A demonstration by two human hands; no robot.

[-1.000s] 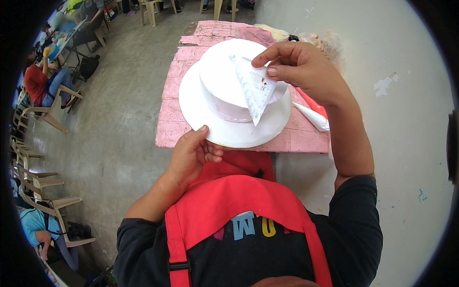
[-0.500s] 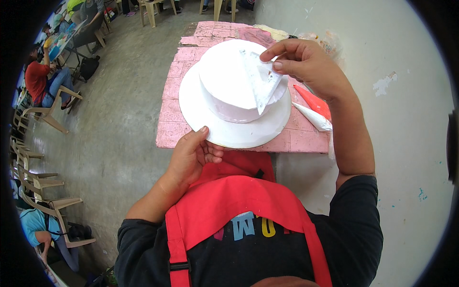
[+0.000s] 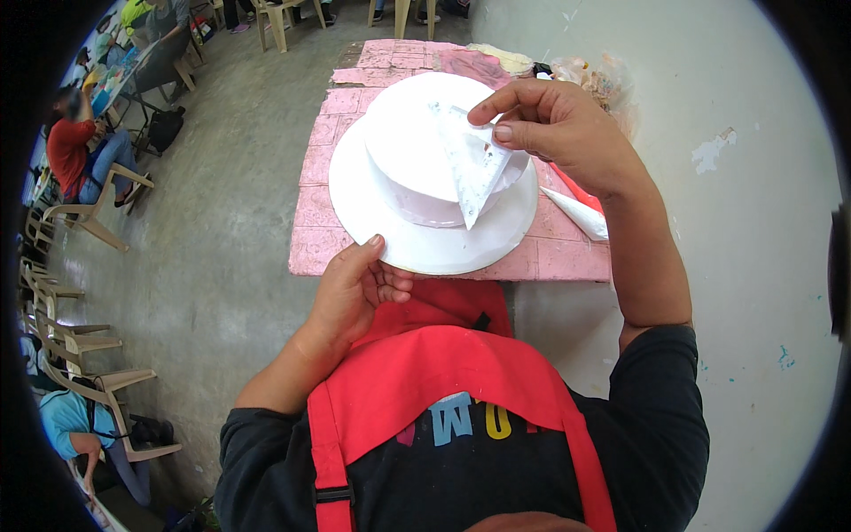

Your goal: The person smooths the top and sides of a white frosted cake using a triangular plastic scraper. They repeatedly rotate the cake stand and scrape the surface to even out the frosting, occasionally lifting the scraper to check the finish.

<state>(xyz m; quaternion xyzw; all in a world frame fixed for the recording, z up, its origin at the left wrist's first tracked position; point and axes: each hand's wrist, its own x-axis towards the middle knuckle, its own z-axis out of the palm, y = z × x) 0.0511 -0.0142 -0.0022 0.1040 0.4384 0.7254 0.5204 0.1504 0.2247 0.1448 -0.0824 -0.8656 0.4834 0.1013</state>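
Scraper (image 3: 472, 170) pinched in right hand (image 3: 558, 133), tip nearward, over cake (image 3: 403, 133); contact unclear. Left hand (image 3: 350, 282): thumb on near rim of board (image 3: 421, 253), likely steadying it; grip unclear.

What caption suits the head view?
Right hand holds a triangular scraper at the white cake, left hand at the board, over a pink table.

The pink table (image 3: 312, 241) is largely covered by a round white board (image 3: 434, 254); a red cone (image 3: 581, 190) and a white cone (image 3: 578, 215) are laid at right.
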